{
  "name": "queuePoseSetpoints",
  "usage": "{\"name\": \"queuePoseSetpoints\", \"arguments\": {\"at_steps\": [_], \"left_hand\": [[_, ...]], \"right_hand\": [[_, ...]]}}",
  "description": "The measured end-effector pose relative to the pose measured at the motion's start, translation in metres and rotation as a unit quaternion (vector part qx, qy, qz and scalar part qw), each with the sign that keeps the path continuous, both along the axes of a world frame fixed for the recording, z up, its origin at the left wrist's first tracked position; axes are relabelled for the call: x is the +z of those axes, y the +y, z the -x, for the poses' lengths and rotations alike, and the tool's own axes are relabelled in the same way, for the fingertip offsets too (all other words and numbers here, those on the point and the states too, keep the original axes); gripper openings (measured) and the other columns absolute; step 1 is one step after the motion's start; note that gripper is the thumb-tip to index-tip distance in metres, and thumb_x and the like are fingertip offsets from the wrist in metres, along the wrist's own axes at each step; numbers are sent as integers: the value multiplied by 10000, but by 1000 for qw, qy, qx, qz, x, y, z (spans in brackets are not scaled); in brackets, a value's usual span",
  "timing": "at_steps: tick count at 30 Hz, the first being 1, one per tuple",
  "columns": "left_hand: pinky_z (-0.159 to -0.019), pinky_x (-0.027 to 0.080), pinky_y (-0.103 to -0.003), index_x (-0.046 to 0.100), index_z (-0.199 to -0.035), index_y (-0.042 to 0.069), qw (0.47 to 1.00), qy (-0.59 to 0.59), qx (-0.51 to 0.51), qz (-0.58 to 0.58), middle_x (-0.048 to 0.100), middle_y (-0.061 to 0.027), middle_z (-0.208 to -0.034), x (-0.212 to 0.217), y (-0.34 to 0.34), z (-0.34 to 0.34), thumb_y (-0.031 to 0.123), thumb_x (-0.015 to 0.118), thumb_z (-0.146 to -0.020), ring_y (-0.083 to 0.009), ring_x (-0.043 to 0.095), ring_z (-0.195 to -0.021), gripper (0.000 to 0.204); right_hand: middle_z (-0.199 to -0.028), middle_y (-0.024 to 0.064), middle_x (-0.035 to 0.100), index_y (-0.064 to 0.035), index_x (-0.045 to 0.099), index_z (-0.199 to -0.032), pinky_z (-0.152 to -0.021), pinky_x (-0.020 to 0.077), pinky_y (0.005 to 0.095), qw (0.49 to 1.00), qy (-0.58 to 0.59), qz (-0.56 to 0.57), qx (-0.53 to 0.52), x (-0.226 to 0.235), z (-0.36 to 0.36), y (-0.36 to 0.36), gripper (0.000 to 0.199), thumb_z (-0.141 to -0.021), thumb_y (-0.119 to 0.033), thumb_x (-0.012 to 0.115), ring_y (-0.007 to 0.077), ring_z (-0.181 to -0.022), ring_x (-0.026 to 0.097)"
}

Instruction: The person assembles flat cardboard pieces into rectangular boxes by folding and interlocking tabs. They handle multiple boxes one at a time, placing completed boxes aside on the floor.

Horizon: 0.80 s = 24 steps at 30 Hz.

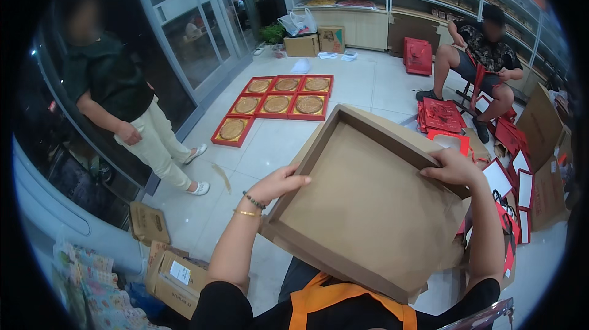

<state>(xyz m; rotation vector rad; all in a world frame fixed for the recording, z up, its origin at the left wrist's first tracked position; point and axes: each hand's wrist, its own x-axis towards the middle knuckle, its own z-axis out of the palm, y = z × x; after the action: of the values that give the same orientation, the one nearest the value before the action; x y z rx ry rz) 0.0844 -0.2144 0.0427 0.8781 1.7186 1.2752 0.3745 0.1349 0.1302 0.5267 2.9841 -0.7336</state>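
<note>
While L hand & R hand grip carton, 7 cakes lie ahead

Shallow carton's ctr front, open side up, held by 2 sides above floor; nothing inside yet. Prob. part-done: all 7 cakes set out in red trays, ahead-left, w/o lids so far.

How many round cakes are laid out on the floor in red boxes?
7: three cakes in the far row, three cakes in the next, one cake nearest, at the left end. The tray might hide others.
</note>
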Motion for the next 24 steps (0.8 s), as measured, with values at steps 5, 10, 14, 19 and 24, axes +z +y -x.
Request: {"name": "queuePoseSetpoints", "arguments": {"at_steps": [5, 10, 14, 19, 24], "left_hand": [[-1130, 439, -406, 605, -1376, -3, 858, 504, 97, 15, 600, -150, -1395, 11, 27, -20, 527, 817, -841, -319, 547, -1319, 782], [-1121, 388, -615, 670, -1249, 145, 776, 546, -291, -121, 629, -130, -1278, 12, 22, -100, 528, 869, -733, -335, 562, -1248, 673], [-1017, 453, -521, 720, -963, 159, 703, 633, -300, -124, 679, -44, -1008, -33, 17, -94, 611, 860, -659, -256, 635, -995, 562], [-708, 428, -367, 684, -816, 143, 755, 619, -174, -128, 619, 17, -707, -44, 15, -87, 672, 821, -627, -210, 602, -671, 579], [-622, 391, -340, 663, -855, 139, 723, 662, -132, -144, 567, 38, -637, -59, 30, -86, 722, 766, -688, -187, 568, -586, 614]], "right_hand": [[-1060, 276, 732, 35, 742, -1088, -905, 549, 465, 989, -5, -48, -143, -88, -13, 42, 362, -900, -274, 725, 394, -1036, 710], [-1096, 257, 743, 64, 713, -1153, -874, 576, 463, 948, -14, 90, -305, -146, -2, 54, 506, -897, -373, 716, 384, -1018, 729], [-1405, 233, 606, -14, 509, -1477, -1020, 515, 461, 937, -44, 168, -304, -144, -6, 12, 703, -966, -482, 627, 362, -1273, 609], [-1494, 184, 477, -48, 489, -1509, -1031, 497, 420, 883, 97, 410, -207, -156, -53, -14, 604, -1111, -477, 341, 338, -1241, 576], [-1526, 123, 483, -201, 525, -1506, -1172, 405, 517, 984, 175, -7, 39, -134, -99, -49, 619, -909, -144, 678, 317, -1460, 429]]}}
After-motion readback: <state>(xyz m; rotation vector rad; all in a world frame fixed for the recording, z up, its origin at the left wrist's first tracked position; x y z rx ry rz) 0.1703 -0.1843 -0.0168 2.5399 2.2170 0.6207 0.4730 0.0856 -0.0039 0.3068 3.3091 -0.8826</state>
